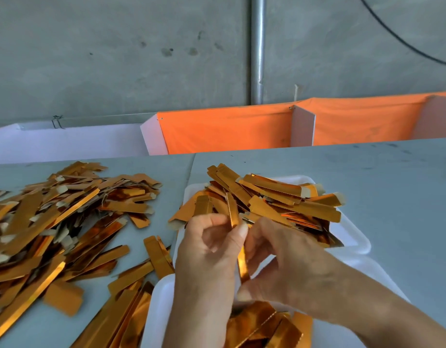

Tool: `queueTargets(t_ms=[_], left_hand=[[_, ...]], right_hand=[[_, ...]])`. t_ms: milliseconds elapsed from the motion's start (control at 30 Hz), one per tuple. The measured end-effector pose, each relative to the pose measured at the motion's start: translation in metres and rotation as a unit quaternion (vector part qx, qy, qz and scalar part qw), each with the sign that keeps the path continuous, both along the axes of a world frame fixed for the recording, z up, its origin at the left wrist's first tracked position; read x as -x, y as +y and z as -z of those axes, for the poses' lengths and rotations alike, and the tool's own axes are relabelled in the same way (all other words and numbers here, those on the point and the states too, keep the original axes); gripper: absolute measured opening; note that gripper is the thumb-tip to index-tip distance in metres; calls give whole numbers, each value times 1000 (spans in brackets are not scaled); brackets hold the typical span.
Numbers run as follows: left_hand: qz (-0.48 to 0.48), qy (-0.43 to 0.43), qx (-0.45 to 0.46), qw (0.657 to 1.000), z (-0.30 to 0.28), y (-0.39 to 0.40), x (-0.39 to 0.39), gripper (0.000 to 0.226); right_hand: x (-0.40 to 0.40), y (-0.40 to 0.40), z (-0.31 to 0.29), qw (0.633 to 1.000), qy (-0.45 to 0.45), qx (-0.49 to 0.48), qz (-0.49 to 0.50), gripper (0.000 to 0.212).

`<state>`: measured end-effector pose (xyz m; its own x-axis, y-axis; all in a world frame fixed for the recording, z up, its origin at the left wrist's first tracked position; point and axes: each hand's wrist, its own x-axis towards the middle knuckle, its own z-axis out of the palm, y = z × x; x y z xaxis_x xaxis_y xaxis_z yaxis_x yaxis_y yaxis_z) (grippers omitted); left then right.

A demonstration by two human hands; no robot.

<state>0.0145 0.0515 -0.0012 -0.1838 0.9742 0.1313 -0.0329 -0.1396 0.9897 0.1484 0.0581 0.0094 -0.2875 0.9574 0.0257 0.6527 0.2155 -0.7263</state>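
Both my hands meet over a white tray (352, 234) and hold one narrow gold foil card strip (242, 262) upright between them. My left hand (209, 257) pinches its upper part with thumb and fingers curled. My right hand (287, 262) grips the lower part, fingers wrapped round it. The strip's middle is hidden by my fingers. A heap of the same gold strips (274, 202) fills the far end of the tray.
A big loose pile of gold strips (56, 222) covers the grey table (367, 177) on the left. More folded gold pieces (264, 325) lie in a second white tray (156, 310) near me. Orange cloth dividers (227, 129) and a metal pole (257, 46) stand behind the table.
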Motion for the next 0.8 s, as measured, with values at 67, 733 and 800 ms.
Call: queueTargets(t_ms=[67, 733, 800], left_hand=[[2, 25, 10, 1000, 0, 0, 0, 20], [114, 317, -142, 931, 3, -9, -16, 44], [83, 330, -169, 925, 2, -10, -16, 47]], right_hand=[[-7, 0, -2, 998, 51, 0, -21, 45], [-48, 9, -16, 915, 390, 97, 29, 10], [-50, 10, -16, 902, 417, 107, 28, 16]])
